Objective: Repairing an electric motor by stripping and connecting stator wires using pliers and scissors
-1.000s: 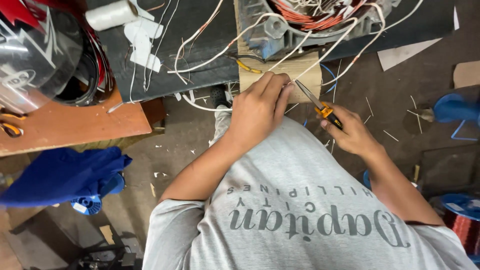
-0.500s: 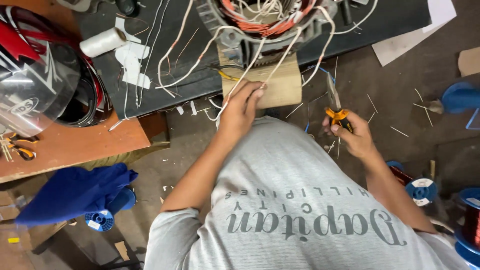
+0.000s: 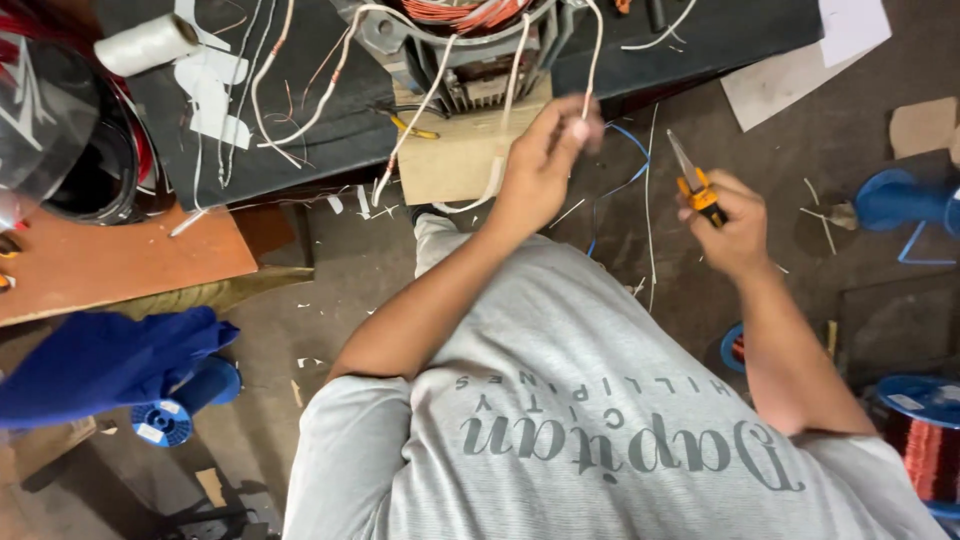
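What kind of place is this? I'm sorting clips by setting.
Probably a small motor-rewinding or electrical repair workshop: an opened motor stator with copper windings and white sleeved leads, blue spools of copper wire on the floor, and orange-handled pliers in the right hand.

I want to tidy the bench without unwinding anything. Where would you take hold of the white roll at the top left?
Grip the white roll around its middle, coming down from above. It lies on its side on the dark benchtop, so its curved wall is exposed while the ends face sideways. Neither the left hand nor the right hand is near it.
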